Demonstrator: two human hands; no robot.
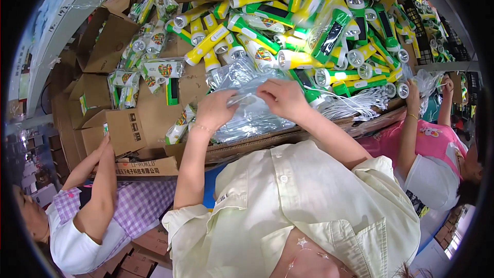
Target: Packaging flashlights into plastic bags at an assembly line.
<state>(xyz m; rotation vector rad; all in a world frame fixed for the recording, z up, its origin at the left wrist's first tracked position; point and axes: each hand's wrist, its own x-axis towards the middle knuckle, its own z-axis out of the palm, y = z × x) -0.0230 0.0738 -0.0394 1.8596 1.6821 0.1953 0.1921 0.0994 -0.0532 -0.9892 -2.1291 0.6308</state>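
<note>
My left hand (215, 110) and my right hand (284, 98) face each other over a pile of clear plastic bags (252, 126). Between them is a thin clear plastic bag (248, 94), pinched by the fingertips of both hands. Just beyond the pile lies a big heap of yellow-and-green flashlights (207, 45), some with dark panels on their sides. White cables (355, 104) lie in a bundle to the right of my right hand. A bagged flashlight with a printed card (180, 123) rests left of my left wrist.
Left of me, a person's hand (104, 146) is beside an open cardboard box (117, 133). More bagged flashlights (123, 88) lie beyond it. At right, another person's hands (413, 95) are near clear bags (428, 81). A cardboard edge (247, 149) runs before me.
</note>
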